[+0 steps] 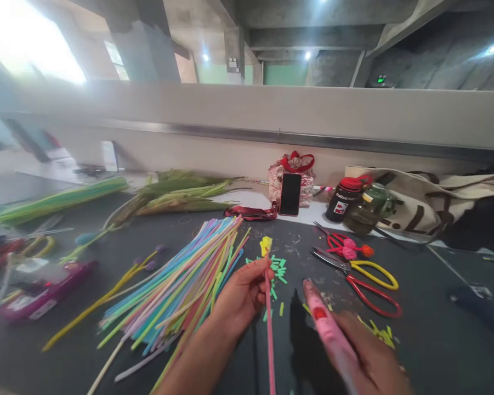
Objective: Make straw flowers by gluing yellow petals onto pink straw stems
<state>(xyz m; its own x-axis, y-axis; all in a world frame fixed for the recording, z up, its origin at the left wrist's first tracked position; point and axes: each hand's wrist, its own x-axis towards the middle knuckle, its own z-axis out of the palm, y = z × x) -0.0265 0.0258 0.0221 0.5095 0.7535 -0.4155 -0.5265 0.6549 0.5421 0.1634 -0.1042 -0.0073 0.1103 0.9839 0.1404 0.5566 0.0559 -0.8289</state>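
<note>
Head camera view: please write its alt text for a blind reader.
The left hand pinches a yellow-tipped pink stick and the right hand holds a pink tool over a dark table. Many pastel sticks lie left, scissors with red and yellow handles right; a phone stands behind.

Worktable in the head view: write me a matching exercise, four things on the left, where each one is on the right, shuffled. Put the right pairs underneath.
Things
1. Phone
2. Pink stick with a yellow top
3. Pink tool
4. Black bottle with a red lid

Places
A. Held in the right hand
B. Next to the green bottle
C. Pinched in the left hand
D. Upright in front of the red-and-white bag

Right pairs: 1-D, 2-C, 3-A, 4-B
</note>
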